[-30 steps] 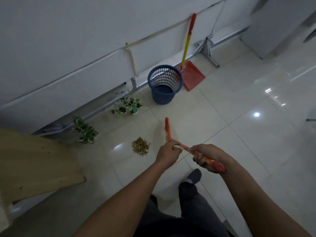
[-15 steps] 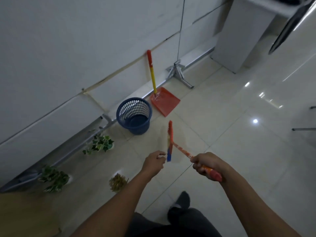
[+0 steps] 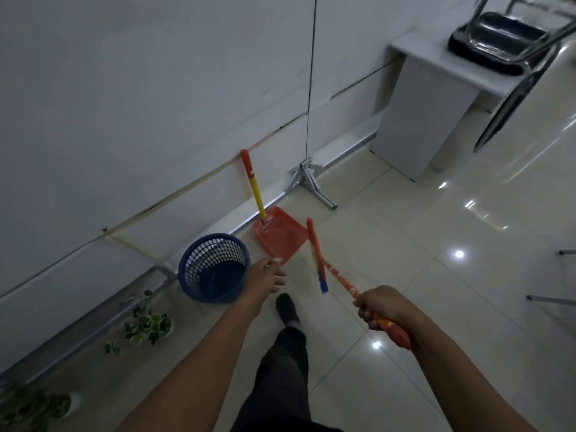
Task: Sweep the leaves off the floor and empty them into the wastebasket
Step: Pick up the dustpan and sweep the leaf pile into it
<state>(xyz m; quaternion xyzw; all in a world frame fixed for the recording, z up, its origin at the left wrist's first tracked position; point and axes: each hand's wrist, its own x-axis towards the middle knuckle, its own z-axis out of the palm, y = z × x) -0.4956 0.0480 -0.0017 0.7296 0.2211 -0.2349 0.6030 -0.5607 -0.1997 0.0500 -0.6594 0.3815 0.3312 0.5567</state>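
Observation:
My right hand (image 3: 381, 308) grips the orange handle of a small broom (image 3: 316, 254), whose head hangs above the floor to the right of the dustpan. A red dustpan (image 3: 280, 233) with a yellow and red handle leans against the white wall. Left of it stands the blue mesh wastebasket (image 3: 213, 268). My left hand (image 3: 266, 277) reaches forward with relaxed fingers and holds nothing, hovering between the wastebasket and the dustpan's front edge. The pile of leaves is out of view.
Two small potted plants (image 3: 145, 327) (image 3: 34, 406) sit along the wall at lower left. A metal bracket foot (image 3: 308, 179) stands by the wall. A white cabinet (image 3: 427, 120) with a chair (image 3: 511, 57) upturned on it is at upper right. My leg and shoe (image 3: 286, 308) are below.
The view has swung right and closer to the wall. My left hand has let go of the broom and stretched toward the dustpan. The leaf pile has dropped out of view.

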